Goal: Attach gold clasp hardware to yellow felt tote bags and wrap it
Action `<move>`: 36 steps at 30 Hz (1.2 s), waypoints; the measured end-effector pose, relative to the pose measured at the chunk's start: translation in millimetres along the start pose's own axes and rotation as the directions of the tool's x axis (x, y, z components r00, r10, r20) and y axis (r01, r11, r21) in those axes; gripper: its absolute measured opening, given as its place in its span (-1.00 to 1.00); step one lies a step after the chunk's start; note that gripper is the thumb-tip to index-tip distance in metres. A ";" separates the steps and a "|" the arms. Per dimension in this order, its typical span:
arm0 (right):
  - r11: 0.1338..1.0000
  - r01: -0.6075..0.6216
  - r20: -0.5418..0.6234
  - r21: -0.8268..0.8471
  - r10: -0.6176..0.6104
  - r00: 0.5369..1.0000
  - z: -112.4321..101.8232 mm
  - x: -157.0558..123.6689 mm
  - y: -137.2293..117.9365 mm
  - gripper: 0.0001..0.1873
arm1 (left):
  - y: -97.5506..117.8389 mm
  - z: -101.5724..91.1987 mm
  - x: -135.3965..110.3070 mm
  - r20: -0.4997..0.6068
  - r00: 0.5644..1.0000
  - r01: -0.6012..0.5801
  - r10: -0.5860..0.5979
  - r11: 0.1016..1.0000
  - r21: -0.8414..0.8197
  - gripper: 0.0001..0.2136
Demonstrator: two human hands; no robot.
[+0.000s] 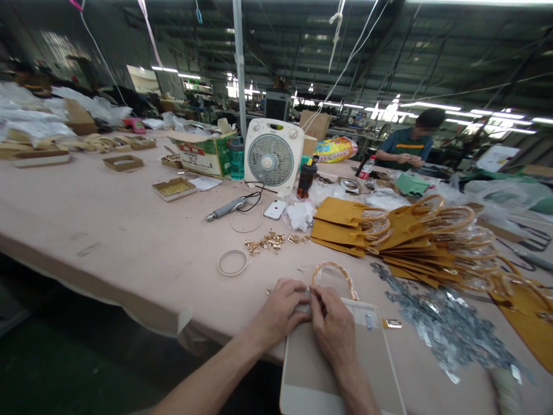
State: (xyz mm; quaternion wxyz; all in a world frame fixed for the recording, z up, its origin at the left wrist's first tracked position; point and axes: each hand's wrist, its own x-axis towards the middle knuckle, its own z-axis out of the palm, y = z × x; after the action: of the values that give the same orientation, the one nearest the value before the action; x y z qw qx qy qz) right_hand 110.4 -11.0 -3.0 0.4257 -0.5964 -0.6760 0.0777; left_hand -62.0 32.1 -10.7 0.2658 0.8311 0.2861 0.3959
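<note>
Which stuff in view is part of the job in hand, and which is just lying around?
In hand: left hand and right hand, pinching the curved handle; the board under them.
Lying about: fan, phone, tape ring, teal bottle.

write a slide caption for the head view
Left hand and right hand pinch the base of a looped handle over a pale board, yellow bags and metal plates alongside.

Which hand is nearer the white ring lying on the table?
Left. The left hand is to the right of the white ring, nearer the camera, apart from it; the right hand is farther right, beyond the left hand.
</note>
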 end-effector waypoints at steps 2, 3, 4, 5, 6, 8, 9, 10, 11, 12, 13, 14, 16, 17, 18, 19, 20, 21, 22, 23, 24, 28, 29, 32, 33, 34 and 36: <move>1.000 -0.005 0.003 -0.014 0.006 1.000 0.4 2.0 -0.1 -0.77 | 1.3 -1.0 0.2 0.006 1.000 -0.025 0.025 1.000 0.000 -0.77; 1.000 -0.003 0.003 -0.021 0.003 1.000 0.8 2.9 0.0 -0.77 | 1.4 -1.5 0.5 0.006 1.000 -0.022 0.022 1.000 -0.008 -0.80; 1.000 0.004 0.000 -0.028 -0.004 1.000 1.3 3.5 0.1 -0.77 | 1.4 -1.9 1.0 0.004 1.000 -0.013 0.013 1.000 -0.019 -0.82; 0.999 0.014 -0.002 -0.035 -0.014 1.000 1.8 3.8 0.3 -0.77 | 1.3 -2.1 1.5 0.002 1.000 -0.001 0.001 1.000 -0.030 -0.84; 0.999 0.025 -0.004 -0.040 -0.025 1.000 2.4 3.9 0.4 -0.77 | 1.4 -2.1 2.0 -0.001 1.000 0.010 -0.010 0.999 -0.042 -0.86; 0.998 0.042 -0.011 -0.045 -0.043 0.999 3.3 3.4 0.6 -0.76 | 2.1 -1.7 3.3 -0.003 1.000 0.029 -0.030 0.998 -0.063 -0.90; 0.998 0.048 -0.013 -0.044 -0.049 0.999 3.5 3.1 0.6 -0.76 | 2.7 -1.3 4.0 -0.004 0.999 0.037 -0.038 0.997 -0.071 -0.92; 0.998 0.052 -0.014 -0.040 -0.052 0.999 3.6 2.7 0.4 -0.75 | 3.4 -0.8 4.7 -0.005 0.999 0.045 -0.045 0.996 -0.077 -0.94; 0.998 0.054 -0.014 -0.034 -0.054 0.998 3.6 2.3 0.2 -0.75 | 3.9 -0.2 5.2 -0.006 0.999 0.051 -0.052 0.995 -0.082 -0.95; 0.998 0.055 -0.013 -0.025 -0.055 0.998 3.5 2.1 -0.2 -0.74 | 4.4 0.2 5.6 -0.006 0.998 0.058 -0.059 0.995 -0.085 -0.96; 0.998 0.055 -0.012 -0.013 -0.055 0.998 3.2 1.8 -0.5 -0.74 | 4.6 0.6 5.8 -0.006 0.998 0.064 -0.065 0.994 -0.088 -0.96; 0.999 0.053 -0.012 0.002 -0.053 0.999 2.7 1.5 -0.8 -0.74 | 4.6 0.7 5.9 -0.007 0.997 0.071 -0.071 0.994 -0.089 -0.96; 0.998 0.045 -0.014 0.047 -0.044 0.999 1.1 0.7 -0.7 -0.75 | 4.2 0.2 5.6 -0.007 0.996 0.085 -0.086 0.993 -0.085 -0.96; 0.996 0.039 -0.021 0.077 -0.037 0.999 0.1 0.1 -0.2 -0.75 | 3.9 -0.4 5.5 -0.002 0.996 0.092 -0.093 0.993 -0.080 -0.94; 0.993 0.029 -0.033 0.112 -0.026 0.999 -1.2 -0.7 0.8 -0.76 | 3.5 -1.2 5.5 0.007 0.995 0.100 -0.100 0.992 -0.074 -0.91; 0.989 0.016 -0.053 0.148 -0.008 0.999 -2.5 -1.7 2.1 -0.76 | 3.2 -2.0 5.6 0.019 0.994 0.109 -0.108 0.992 -0.068 -0.85; 0.984 0.000 -0.080 0.180 0.015 0.997 -3.8 -2.8 3.8 -0.77 | 2.8 -2.6 5.9 0.033 0.992 0.120 -0.118 0.991 -0.062 -0.76; 0.979 -0.015 -0.113 0.205 0.039 0.993 -4.9 -3.9 5.6 -0.77 | 2.4 -3.1 6.2 0.045 0.991 0.130 -0.127 0.990 -0.057 -0.67; 0.975 -0.021 -0.148 0.220 0.054 0.988 -5.8 -4.9 7.6 -0.77 | 2.0 -3.2 6.7 0.051 0.989 0.139 -0.136 0.989 -0.054 -0.59; 0.974 -0.015 -0.179 0.224 0.056 0.982 -6.3 -5.8 9.3 -0.78 | 1.5 -3.1 7.1 0.052 0.988 0.146 -0.143 0.988 -0.054 -0.52; 0.976 0.002 -0.200 0.219 0.043 0.979 -6.5 -6.5 10.8 -0.78 | 1.0 -2.6 7.4 0.048 0.988 0.150 -0.147 0.987 -0.056 -0.48; 0.984 0.052 -0.126 0.173 -0.031 0.992 -6.0 -7.6 11.9 -0.79 | -0.1 -0.3 7.9 0.030 0.990 0.137 -0.135 0.988 -0.076 -0.55; 0.985 0.051 -0.089 0.164 -0.036 0.995 -5.9 -7.7 11.3 -0.79 | -0.1 0.0 7.8 0.029 0.991 0.134 -0.132 0.988 -0.078 -0.57; 0.989 0.061 -0.027 0.132 -0.058 0.998 -5.8 -7.7 9.6 -0.80 | 0.4 -0.3 7.5 0.023 0.991 0.132 -0.130 0.988 -0.080 -0.60; 0.991 0.071 -0.017 0.117 -0.069 0.997 -5.7 -7.6 9.4 -0.81 | 0.5 -0.5 7.3 0.022 0.991 0.132 -0.131 0.988 -0.081 -0.61; 0.992 0.081 -0.008 0.101 -0.081 0.997 -5.4 -7.4 9.5 -0.82 | 0.6 -0.7 7.2 0.021 0.991 0.134 -0.132 0.988 -0.082 -0.61; 0.992 0.102 0.004 0.068 -0.103 0.995 -4.5 -6.7 10.1 -0.82 | 0.7 -0.8 6.9 0.021 0.990 0.137 -0.136 0.987 -0.082 -0.61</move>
State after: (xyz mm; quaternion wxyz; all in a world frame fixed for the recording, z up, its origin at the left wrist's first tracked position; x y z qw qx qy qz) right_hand 120.4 -15.8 -9.6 0.4465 -0.5459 -0.7043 0.0808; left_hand -58.9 36.5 -6.3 0.3291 0.8007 0.3235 0.3819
